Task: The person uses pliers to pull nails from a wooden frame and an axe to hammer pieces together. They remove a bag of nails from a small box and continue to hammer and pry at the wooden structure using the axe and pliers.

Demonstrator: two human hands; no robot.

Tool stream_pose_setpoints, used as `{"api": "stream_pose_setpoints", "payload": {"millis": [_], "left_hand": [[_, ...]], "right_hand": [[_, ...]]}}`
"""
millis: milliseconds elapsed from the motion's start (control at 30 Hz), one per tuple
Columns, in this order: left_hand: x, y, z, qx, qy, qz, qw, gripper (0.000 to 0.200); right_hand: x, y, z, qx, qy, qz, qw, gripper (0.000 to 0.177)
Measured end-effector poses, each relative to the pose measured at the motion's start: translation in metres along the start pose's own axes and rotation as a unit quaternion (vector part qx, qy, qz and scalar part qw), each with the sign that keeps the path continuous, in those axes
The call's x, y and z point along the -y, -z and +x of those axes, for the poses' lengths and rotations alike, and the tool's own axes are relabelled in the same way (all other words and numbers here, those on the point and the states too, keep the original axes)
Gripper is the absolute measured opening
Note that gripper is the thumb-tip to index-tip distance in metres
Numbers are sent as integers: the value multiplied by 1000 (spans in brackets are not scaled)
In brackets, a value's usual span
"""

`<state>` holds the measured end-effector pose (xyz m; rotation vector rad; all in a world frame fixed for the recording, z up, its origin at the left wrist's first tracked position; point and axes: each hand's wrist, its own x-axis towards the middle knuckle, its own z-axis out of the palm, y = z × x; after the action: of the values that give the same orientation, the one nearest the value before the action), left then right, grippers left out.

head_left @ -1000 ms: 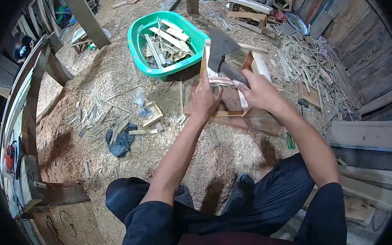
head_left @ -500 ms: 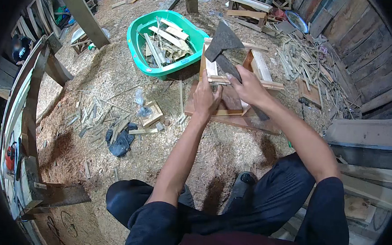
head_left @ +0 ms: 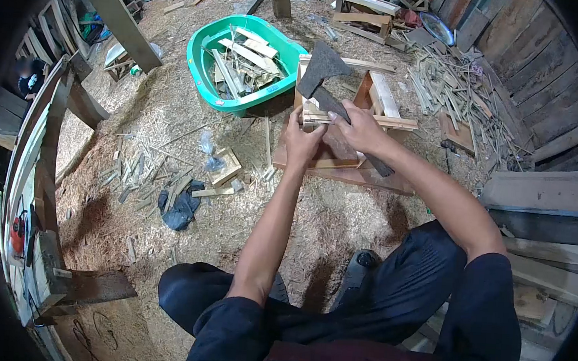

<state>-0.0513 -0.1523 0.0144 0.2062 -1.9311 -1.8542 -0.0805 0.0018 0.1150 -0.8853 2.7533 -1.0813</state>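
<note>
An axe (head_left: 321,69) with a dark, worn head is in my right hand (head_left: 363,129), which is closed round its handle. The head points away from me to the upper left, and the handle's end slants down to the right. My left hand (head_left: 302,143) pinches the left end of a thin wooden strip (head_left: 398,123) lying across a wooden frame. My right fingertips are right at this strip, close to the left hand. Beneath both hands the frame, with upright brown boards (head_left: 364,92), stands on a reddish-brown panel (head_left: 368,179) on the ground.
A green tub (head_left: 199,85) of wood scraps stands left of the frame. Offcuts (head_left: 450,91) are heaped by the plank wall (head_left: 540,70) at right. A small wooden box (head_left: 226,168) and black plastic (head_left: 180,210) lie on the shavings. A person (head_left: 30,77) is at far left.
The axe head has dipped slightly toward me and to the left. My left hand's raised index finger has bent down to the strip, and my right hand has shifted slightly left.
</note>
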Motion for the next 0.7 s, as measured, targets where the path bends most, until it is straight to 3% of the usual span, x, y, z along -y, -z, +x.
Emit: {"api": "stream_pose_setpoints", "payload": {"millis": [67,167,367,467,567,700], "left_hand": [[3,6,-1,46,41,-32,998,69],[9,3,-9,-9,-53,-92,994,80],[-25,-3,-23,-84,-135,209,965,75],[-16,-3,-21,-110,-222,243,938,70],[-2,-6,-27,-124,-163,112,972,64],[9,-7,-24,-131,-220,116,960,59]], "right_hand": [[1,-2,-5,-12,10,12,1000,37],[-8,-9,-5,-31,36,2,999,37],[-6,-3,-3,-4,15,4,1000,37],[-4,-1,-2,4,5,13,1000,38],[-7,-3,0,2,1,21,1000,38],[-1,1,1,18,-39,10,999,38]]}}
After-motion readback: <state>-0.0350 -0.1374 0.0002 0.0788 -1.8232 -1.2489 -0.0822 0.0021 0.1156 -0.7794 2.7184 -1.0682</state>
